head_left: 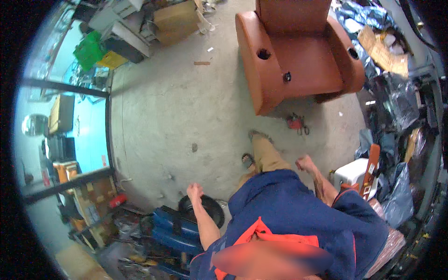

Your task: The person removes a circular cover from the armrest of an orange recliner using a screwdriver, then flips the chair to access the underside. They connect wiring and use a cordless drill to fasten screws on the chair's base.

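My left hand [195,190] hangs in the air beside a black wheel [215,211], its fingers curled in with nothing seen in them. Out to the right of my leg, my right hand [304,163] is also loosely closed, and no object shows in it. Ahead stands a brown padded armchair [298,56] with a round cup holder in each arm. A small black piece [287,76] lies at the front of its left arm. Between my feet and the chair, a red and black object [296,123] rests on the floor, too small to identify. Neither hand touches anything.
Plastic bags [396,100] and cardboard [373,49] are heaped along the right. A white container [353,173] stands near my right arm. Dark blue seating [175,231] is at the lower left, below a metal-framed glass partition [109,126]. Far left are a cardboard box [176,21] and green crate [89,51].
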